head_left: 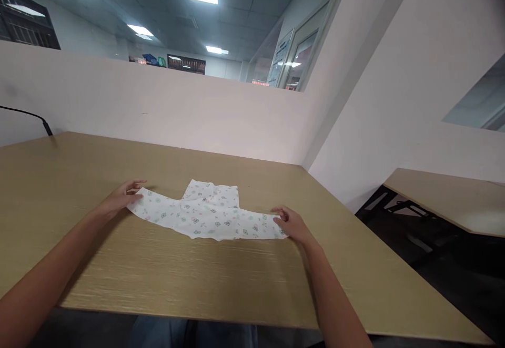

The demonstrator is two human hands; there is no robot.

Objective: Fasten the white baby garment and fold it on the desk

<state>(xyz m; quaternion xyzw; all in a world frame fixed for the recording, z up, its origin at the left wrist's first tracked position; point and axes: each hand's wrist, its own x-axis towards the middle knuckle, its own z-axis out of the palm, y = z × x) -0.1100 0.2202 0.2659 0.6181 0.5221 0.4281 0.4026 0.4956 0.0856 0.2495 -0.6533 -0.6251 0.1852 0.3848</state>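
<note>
A small white baby shirt (213, 219), printed with little green, pink and dark figures, is spread on the wooden table. Its sleeves stretch out to both sides, and its body points away from me. My left hand (119, 199) pinches the left sleeve's end between thumb and fingers, the other fingers extended past it. At the opposite sleeve end, my right hand (294, 225) grips the cuff with the thumb on top and the fingers curled behind. The middle of the shirt lies on the tabletop with some soft wrinkles.
The table (189, 279) meets a low white partition (221, 122) at the back and its near edge is by my lap. A black cable (46, 126) hangs at the far left. Another table (445, 195) with a dark frame stands to the right, beyond a gap.
</note>
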